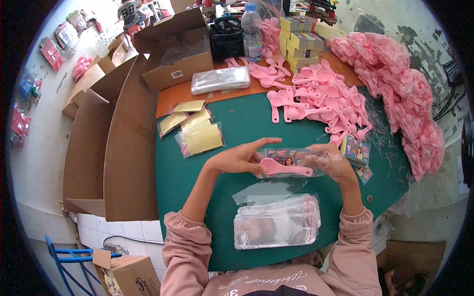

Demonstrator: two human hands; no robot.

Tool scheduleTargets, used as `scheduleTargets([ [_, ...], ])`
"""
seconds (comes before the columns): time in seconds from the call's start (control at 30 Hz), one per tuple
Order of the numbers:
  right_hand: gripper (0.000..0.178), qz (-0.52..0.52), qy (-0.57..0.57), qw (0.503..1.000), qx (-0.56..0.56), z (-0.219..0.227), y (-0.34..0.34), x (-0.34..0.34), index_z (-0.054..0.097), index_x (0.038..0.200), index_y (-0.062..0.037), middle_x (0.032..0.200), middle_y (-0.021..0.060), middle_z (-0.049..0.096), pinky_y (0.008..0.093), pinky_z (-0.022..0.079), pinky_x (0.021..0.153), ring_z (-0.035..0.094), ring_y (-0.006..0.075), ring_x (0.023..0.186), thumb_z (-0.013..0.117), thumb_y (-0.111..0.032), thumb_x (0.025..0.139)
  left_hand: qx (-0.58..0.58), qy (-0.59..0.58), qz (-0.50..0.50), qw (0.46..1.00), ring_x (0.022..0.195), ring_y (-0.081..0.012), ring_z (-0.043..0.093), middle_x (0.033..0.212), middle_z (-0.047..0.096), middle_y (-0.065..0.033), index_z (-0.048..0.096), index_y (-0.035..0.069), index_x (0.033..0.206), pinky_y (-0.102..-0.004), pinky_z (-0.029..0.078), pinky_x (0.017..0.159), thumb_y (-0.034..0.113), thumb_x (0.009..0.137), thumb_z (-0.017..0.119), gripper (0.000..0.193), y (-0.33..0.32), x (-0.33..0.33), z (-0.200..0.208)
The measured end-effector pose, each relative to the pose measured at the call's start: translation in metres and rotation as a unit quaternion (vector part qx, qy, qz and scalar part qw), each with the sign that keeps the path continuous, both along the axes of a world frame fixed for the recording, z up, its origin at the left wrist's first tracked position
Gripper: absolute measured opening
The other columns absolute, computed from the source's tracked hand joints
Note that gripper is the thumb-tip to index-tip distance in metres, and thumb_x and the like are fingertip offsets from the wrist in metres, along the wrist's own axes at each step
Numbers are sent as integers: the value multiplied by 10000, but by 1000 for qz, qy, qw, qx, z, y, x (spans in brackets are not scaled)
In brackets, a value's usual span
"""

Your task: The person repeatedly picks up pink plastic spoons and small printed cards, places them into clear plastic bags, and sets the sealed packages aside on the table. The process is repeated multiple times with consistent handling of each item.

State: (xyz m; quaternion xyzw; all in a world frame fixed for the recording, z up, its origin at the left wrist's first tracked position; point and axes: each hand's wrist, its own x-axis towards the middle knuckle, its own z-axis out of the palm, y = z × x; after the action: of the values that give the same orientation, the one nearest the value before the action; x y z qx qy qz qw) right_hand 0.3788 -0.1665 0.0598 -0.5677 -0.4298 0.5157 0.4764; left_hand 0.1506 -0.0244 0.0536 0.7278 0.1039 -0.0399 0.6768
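Note:
Between my two hands lies a clear plastic bag (289, 174) holding a pink spoon (286, 167) and a printed card (288, 156) behind it. My left hand (237, 157) grips the bag's left end, thumb by the spoon's bowl and index finger stretched out above. My right hand (332, 162) is closed on the bag's other end, near the handle tip. Just below, a stack of clear plastic bags (276, 222) rests on the green table top, with a loose bag (269, 191) above it. Beside my right hand sits a stack of printed cards (355, 150).
A heap of pink spoons (326, 98) covers the back right, with big bags of spoons (395, 84) along the edge. Filled packets (202, 138) lie back left. Open cardboard boxes (131, 148) flank the table's left side. A water bottle (252, 34) and card stacks (300, 47) stand behind.

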Motion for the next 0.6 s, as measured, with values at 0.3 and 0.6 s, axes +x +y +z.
scheduleTargets([
  [0.3, 255, -31, -333, 920, 205, 18, 20, -32, 604, 952, -26, 822, 98, 604, 302, 460, 660, 579, 195, 755, 670, -121, 725, -153, -56, 318, 934, 994, -245, 568, 1105, 526, -213, 24, 151, 1380, -356, 489, 816, 219, 955, 347, 538, -55, 5, -35],
  [0.6, 225, 99, -483, 834, 248, -14, 6, -58, 570, 905, -52, 935, 114, 533, 370, 423, 761, 516, 272, 906, 650, -154, 721, -229, 0, 324, 918, 1035, -271, 548, 1124, 510, -211, -37, 176, 1377, -373, 501, 835, 116, 942, 352, 587, -63, 0, -42],
])
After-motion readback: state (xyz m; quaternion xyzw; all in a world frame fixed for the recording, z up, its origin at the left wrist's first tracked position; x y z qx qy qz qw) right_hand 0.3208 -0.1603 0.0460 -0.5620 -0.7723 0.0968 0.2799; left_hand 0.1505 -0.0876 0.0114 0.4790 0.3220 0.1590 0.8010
